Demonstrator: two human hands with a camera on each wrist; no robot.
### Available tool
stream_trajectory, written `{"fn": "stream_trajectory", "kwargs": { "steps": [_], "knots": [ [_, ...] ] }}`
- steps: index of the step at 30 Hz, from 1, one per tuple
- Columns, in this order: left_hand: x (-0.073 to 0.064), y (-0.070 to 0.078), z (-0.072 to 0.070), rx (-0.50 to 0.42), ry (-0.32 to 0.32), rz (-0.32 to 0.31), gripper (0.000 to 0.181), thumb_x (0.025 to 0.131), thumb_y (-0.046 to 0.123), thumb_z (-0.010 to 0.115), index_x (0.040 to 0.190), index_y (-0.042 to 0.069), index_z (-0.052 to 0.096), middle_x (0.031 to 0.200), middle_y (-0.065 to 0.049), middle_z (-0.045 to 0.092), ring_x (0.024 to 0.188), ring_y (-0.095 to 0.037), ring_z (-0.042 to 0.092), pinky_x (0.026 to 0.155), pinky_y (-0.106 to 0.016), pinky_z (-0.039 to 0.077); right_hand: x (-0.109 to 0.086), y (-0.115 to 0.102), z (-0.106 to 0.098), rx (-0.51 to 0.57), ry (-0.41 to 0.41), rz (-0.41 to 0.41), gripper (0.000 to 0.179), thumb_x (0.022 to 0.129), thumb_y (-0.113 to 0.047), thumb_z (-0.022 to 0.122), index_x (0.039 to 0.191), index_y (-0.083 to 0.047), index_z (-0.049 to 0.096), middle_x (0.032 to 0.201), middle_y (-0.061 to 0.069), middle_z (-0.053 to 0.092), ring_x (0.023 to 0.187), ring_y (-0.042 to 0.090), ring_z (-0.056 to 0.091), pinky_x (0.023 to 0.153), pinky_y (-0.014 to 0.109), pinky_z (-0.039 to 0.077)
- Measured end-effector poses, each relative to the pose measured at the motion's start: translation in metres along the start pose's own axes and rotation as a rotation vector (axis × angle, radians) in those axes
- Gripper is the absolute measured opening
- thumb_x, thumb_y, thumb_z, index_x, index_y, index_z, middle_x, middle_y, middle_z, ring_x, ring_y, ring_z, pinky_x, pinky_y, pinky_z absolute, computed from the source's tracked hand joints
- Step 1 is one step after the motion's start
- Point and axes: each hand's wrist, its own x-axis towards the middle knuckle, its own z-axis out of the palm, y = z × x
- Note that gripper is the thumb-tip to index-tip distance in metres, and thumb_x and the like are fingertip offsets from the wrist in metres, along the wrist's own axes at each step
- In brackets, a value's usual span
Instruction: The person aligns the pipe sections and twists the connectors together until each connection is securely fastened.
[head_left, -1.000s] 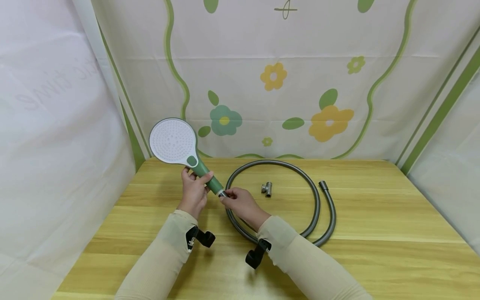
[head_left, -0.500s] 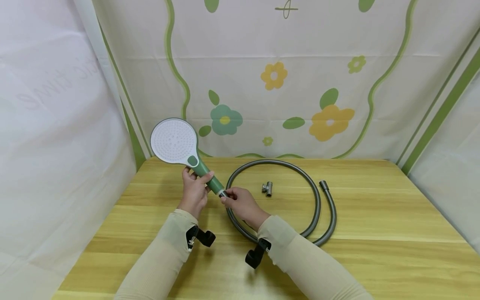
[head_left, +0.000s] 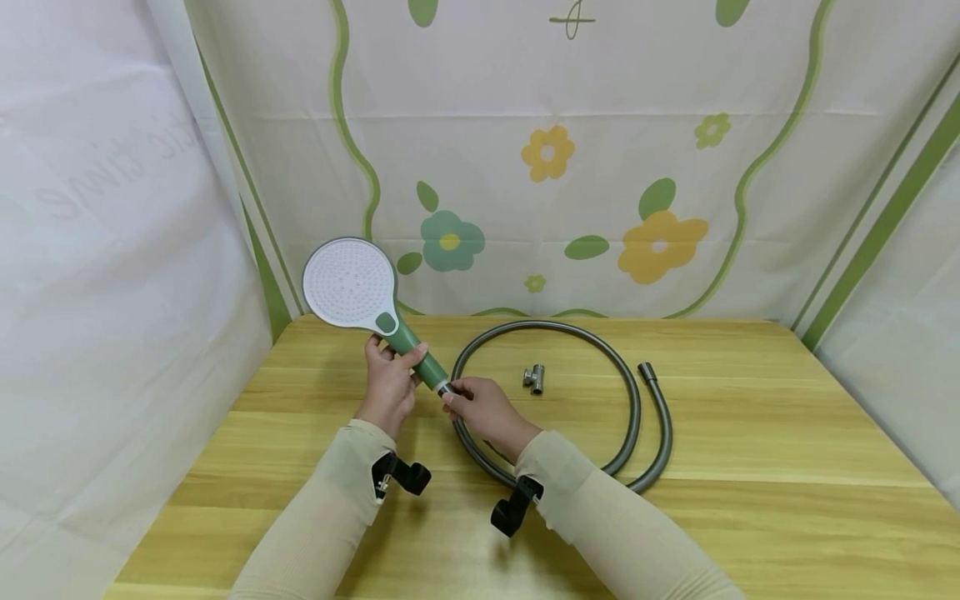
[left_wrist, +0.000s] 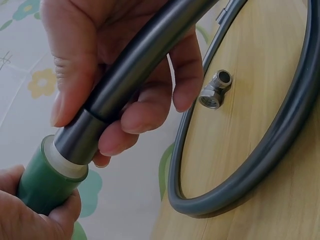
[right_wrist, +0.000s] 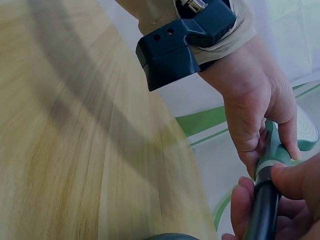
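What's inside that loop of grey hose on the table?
A small metal fitting lies on the wooden table within the grey hose loop. In the head view, the right hand and sleeve hide part of its lower left; what lies beneath can't be seen.

The shower head (head_left: 348, 283) is at the far left, over the bench (head_left: 780, 417) and before the cloth (head_left: 480, 75). The left hand (head_left: 387, 389) is on its handle (head_left: 431, 370); the right hand (head_left: 489, 411), just to the right, is on one hose end at the handle's foot. The hose (head_left: 636, 408) loops around the fitting (head_left: 537, 379), its other end right of the loop.
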Motion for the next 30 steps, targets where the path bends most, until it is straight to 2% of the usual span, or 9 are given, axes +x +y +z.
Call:
{"fn": "stream_trajectory", "kwargs": {
  "steps": [5, 16, 23, 30],
  "knots": [
    [-0.0003, 0.0005, 0.0004, -0.006, 0.002, -0.001, 0.083, 0.092, -0.007, 0.057, 0.15, 0.022, 0.005, 0.146, -0.015, 0.028, 0.124, -0.031, 0.041, 0.099, -0.047, 0.042, 0.0018, 0.0013, 0.0009, 0.029, 0.016, 0.031, 0.028, 0.101, -0.013, 0.053, 0.12, 0.006, 0.06, 0.104, 0.018, 0.065, 0.102, 0.039, 0.06, 0.09, 0.046, 0.052],
    [-0.0009, 0.002, 0.0006, -0.01, 0.002, 0.01, 0.081, 0.092, -0.007, 0.058, 0.149, 0.02, 0.007, 0.143, -0.015, 0.03, 0.123, -0.03, 0.042, 0.098, -0.047, 0.042, 0.0022, -0.0001, -0.0007, -0.026, 0.036, 0.017, 0.027, 0.098, -0.018, 0.058, 0.114, 0.003, 0.064, 0.1, 0.015, 0.066, 0.098, 0.037, 0.062, 0.083, 0.043, 0.052],
    [-0.0021, 0.0025, 0.0018, -0.011, 0.008, 0.011, 0.081, 0.091, -0.007, 0.059, 0.149, 0.02, 0.008, 0.143, -0.015, 0.031, 0.123, -0.031, 0.043, 0.097, -0.047, 0.042, 0.0012, -0.0013, -0.0014, -0.082, 0.087, 0.008, 0.021, 0.092, -0.015, 0.067, 0.106, -0.001, 0.062, 0.097, 0.009, 0.061, 0.083, 0.018, 0.056, 0.071, 0.029, 0.049],
    [-0.0025, 0.0029, 0.0018, -0.008, 0.009, 0.009, 0.082, 0.092, -0.007, 0.058, 0.149, 0.02, 0.006, 0.145, -0.016, 0.029, 0.125, -0.032, 0.041, 0.099, -0.049, 0.042, 0.0005, -0.0022, -0.0012, -0.083, 0.088, -0.004, 0.021, 0.092, -0.016, 0.066, 0.105, -0.001, 0.062, 0.096, 0.009, 0.061, 0.081, 0.017, 0.055, 0.071, 0.029, 0.048]
  ]
}}
